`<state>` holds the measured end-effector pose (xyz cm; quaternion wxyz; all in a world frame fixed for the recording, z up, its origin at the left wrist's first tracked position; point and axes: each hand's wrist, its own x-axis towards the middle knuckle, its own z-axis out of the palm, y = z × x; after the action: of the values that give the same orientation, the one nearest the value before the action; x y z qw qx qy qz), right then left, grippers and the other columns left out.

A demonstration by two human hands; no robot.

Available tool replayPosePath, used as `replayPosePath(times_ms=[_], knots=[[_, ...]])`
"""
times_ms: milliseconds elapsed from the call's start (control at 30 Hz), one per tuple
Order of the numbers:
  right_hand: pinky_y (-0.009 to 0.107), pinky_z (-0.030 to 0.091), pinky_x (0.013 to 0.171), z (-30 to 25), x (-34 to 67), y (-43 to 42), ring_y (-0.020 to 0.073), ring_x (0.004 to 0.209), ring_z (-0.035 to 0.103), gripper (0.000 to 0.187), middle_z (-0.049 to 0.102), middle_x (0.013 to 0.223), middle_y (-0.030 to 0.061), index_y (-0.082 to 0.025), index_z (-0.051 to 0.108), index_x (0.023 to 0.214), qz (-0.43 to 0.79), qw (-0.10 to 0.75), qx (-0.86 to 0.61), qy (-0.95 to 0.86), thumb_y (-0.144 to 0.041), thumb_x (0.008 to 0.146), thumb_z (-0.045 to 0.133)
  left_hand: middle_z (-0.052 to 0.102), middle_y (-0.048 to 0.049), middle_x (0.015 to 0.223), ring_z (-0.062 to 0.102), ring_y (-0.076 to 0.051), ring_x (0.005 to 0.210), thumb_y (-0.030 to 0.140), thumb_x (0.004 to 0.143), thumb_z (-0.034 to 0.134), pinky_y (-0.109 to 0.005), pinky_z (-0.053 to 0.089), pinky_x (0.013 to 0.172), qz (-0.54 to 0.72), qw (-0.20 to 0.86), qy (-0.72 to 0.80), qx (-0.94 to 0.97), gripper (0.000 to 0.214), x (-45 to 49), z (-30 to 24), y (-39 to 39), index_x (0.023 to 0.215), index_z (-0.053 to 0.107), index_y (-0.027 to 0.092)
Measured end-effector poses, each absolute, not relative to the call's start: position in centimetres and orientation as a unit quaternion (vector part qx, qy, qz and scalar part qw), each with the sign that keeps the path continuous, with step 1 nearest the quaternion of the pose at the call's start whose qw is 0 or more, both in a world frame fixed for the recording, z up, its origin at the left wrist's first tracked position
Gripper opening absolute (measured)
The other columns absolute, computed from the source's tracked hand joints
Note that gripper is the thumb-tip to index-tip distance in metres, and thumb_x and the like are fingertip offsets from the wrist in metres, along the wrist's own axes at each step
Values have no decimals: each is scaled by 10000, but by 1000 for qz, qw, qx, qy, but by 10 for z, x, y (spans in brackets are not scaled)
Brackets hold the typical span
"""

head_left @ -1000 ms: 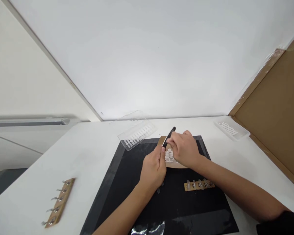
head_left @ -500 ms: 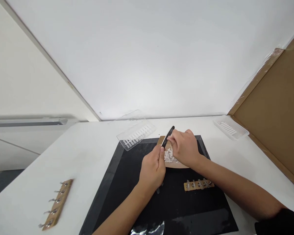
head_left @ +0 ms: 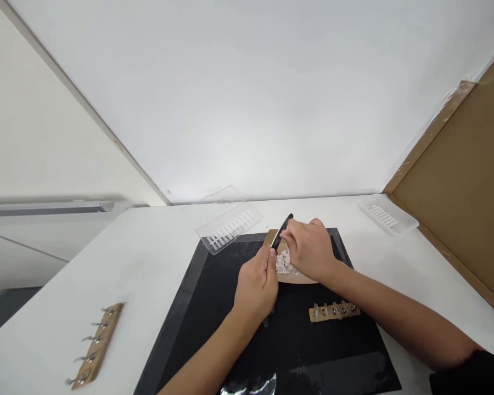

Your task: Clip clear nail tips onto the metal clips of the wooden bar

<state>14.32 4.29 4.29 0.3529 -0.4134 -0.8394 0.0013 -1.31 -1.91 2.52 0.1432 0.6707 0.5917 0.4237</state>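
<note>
My left hand (head_left: 257,282) is closed round the lower end of a slim black nail file (head_left: 282,233) with a pale edge, its thumb on top. The file slants up to the right. My right hand (head_left: 308,247) is held in a pinch against the file's side; whatever its fingertips hold is too small and hidden to name. Beneath both hands lies a tan, curved-edged piece with a cluster of white petal-like shapes (head_left: 286,263). A short wooden strip (head_left: 333,311) bearing several clear nail tips stands below my right wrist.
A black mat (head_left: 308,345) covers the white table's middle. Another wooden strip with metal stems (head_left: 99,345) lies at the left. An open clear box (head_left: 228,225) of white labels sits behind, and a clear tray (head_left: 389,215) stands back right by a cardboard panel (head_left: 456,192).
My right fingertips have shifted very slightly along the file. My left hand and the file stay nearly in place.
</note>
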Motion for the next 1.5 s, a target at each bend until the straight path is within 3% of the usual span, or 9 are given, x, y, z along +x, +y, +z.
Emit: replayPosePath(times_ms=[1233, 1500], knots=[[334, 265, 757, 55, 147, 40, 143, 577, 558, 263, 707, 691, -37, -212, 527, 848, 38, 342, -400, -849, -286, 1096, 480, 601, 2, 638, 603, -180, 571, 355, 1090, 353, -276, 370, 589, 404, 80, 592, 693, 366, -20, 32, -19, 851, 595, 220], [343, 306, 799, 75, 165, 51, 143, 592, 615, 238, 772, 762, -22, -214, 555, 866, 33, 408, -423, -808, -287, 1092, 532, 659, -50, 646, 615, -236, 580, 362, 1043, 429, -285, 215, 560, 226, -21, 735, 638, 323, -46, 48, -5, 828, 632, 233]])
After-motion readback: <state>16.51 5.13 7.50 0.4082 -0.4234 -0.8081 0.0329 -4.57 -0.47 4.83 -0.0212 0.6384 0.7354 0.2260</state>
